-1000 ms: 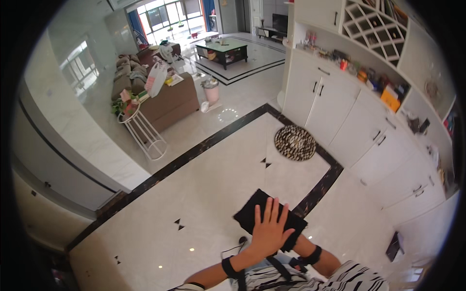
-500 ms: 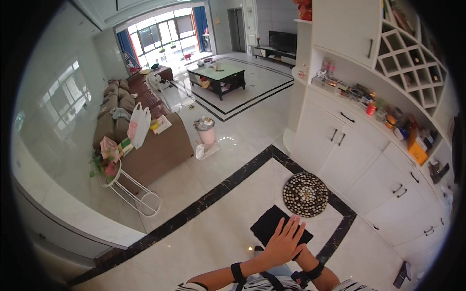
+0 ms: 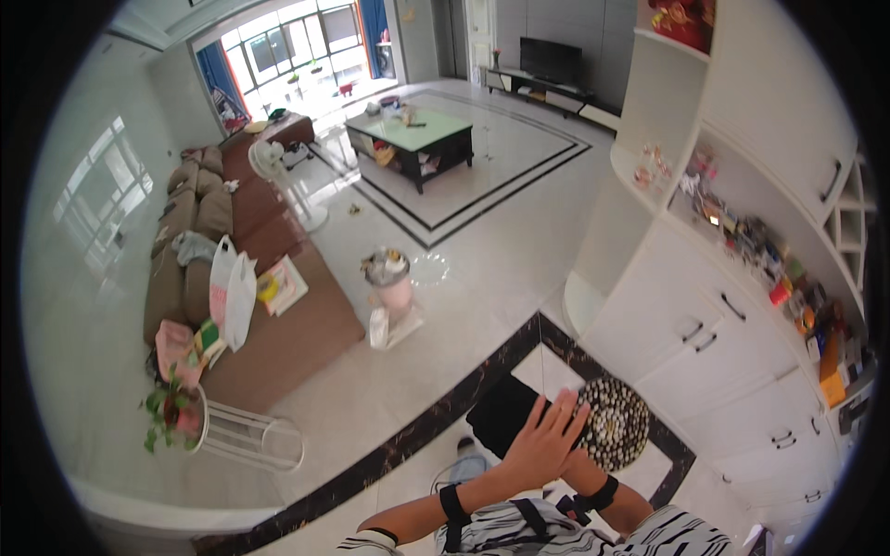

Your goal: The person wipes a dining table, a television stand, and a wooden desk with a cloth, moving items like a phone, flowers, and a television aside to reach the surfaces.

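Observation:
Above the floor in front of me is a folded black cloth (image 3: 503, 414). My left hand (image 3: 538, 447) lies flat across its right part, fingers stretched out and slightly apart. From the lower right, my right hand (image 3: 579, 471) reaches under the left one and holds the cloth at its near right side. Most of its fingers are hidden by the left hand and the cloth. Just beyond my fingertips, a round pebble-patterned mat (image 3: 616, 428) lies on the floor, partly covered by my hand in this view.
A white cabinet (image 3: 677, 315) with cluttered shelves curves along the right. To the left are a brown sofa (image 3: 287, 343), a white plant stand (image 3: 246, 435) and a pink bin (image 3: 394, 292). A low glass-topped table (image 3: 408, 134) and a fan (image 3: 287, 181) stand farther off.
My view has moved forward and turned, bringing the round mat closer to my hands. The black cloth is tilted a little differently, while my left hand stays spread on it.

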Demonstrator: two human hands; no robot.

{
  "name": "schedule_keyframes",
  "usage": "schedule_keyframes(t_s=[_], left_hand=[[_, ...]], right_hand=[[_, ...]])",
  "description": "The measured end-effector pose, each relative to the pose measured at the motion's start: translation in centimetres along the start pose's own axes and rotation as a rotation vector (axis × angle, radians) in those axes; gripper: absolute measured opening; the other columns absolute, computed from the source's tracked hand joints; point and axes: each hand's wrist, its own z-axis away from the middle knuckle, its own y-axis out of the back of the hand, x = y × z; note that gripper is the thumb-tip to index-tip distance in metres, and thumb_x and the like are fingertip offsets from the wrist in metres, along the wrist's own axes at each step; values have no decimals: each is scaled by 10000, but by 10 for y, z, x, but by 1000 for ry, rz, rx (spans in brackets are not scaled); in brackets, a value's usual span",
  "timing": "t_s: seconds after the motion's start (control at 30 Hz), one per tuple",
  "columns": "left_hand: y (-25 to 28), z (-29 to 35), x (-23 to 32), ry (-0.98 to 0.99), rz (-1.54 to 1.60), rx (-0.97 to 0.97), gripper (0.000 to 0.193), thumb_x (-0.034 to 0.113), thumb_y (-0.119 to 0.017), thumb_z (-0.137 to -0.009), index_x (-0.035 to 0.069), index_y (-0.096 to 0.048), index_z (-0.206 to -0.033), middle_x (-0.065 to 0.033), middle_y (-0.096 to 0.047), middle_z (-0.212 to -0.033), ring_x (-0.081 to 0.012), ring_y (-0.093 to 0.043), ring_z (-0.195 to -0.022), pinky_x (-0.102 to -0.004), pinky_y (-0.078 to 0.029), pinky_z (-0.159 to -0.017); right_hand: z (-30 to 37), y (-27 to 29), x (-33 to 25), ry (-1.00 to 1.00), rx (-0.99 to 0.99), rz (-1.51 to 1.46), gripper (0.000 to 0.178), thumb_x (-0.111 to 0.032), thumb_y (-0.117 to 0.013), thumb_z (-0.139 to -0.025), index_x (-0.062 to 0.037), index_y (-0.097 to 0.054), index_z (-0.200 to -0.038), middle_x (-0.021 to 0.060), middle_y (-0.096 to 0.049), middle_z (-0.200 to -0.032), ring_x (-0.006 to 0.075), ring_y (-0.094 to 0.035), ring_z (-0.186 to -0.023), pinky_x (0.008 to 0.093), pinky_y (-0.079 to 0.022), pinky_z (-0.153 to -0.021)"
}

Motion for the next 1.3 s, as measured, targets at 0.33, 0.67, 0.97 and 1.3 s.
schedule_keyframes(t_s=[0.33,0.67,0.97,1.3], left_hand=[[35,-210,-253,-233,117,141,729,478,-487,-986,-6,-328,-1509,-218,-338,-1557,-341,-264,-1480,-523,-174,-1194],[46,-430,-558,-213,252,158,751,324,-678,-882,-45,-369,-1458,-227,-338,-1551,-374,-290,-1466,-505,-230,-1201],[39,-536,-919,468,447,272,77,93,-597,-950,32,-611,-995,-198,-662,-828,-403,-652,-781,-451,-517,-663],[-23,-661,-1268,833,249,-280,320,320,-527,-977,54,-643,-841,-210,-679,-821,-427,-649,-794,-532,-503,-694]], right_hand=[[-215,17,-180,186,224,-94,703,-533,-309,-1037,-34,-296,-1532,171,-399,-1535,332,-454,-1354,443,-344,-1148],[-556,29,-415,240,118,-102,707,-530,-315,-1034,-26,-298,-1529,182,-401,-1532,343,-463,-1346,448,-352,-1142],[-838,32,-621,352,-73,-9,805,-620,-333,-991,-39,-269,-1546,190,-358,-1559,404,-389,-1390,516,-290,-1168],[-1060,89,-849,438,110,-131,841,-618,-413,-951,-28,-296,-1537,225,-313,-1575,421,-325,-1436,583,-249,-1174]])
